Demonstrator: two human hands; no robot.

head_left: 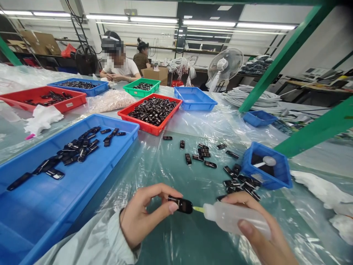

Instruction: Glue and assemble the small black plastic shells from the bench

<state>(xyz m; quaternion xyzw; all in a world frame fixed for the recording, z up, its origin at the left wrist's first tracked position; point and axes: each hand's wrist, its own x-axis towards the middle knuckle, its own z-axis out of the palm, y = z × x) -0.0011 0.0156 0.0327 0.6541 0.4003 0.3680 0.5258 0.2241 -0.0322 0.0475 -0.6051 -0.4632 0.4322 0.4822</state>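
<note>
Pinched between the thumb and fingers of my left hand (150,213) is a small, glossy black oblong casing (184,205). My right hand (259,224) is wrapped round a translucent white squeeze bottle (230,216), tilted on its side. The bottle's thin yellow-green tip points left and meets, or nearly meets, the casing's right end; I cannot tell which. Just beyond my right hand lies a pile of similar black casings (238,181). More loose black casings (203,151) are scattered on the plastic-covered green table (162,169) ahead of my hands.
On the left, a large blue tray (110,162) holds several casings. A red tray (157,129) full of casings stands ahead. At right, a small blue bin (281,173) contains dark material and a white scoop-like item, beside a green post (317,130). A co-worker (121,66) sits across the table.
</note>
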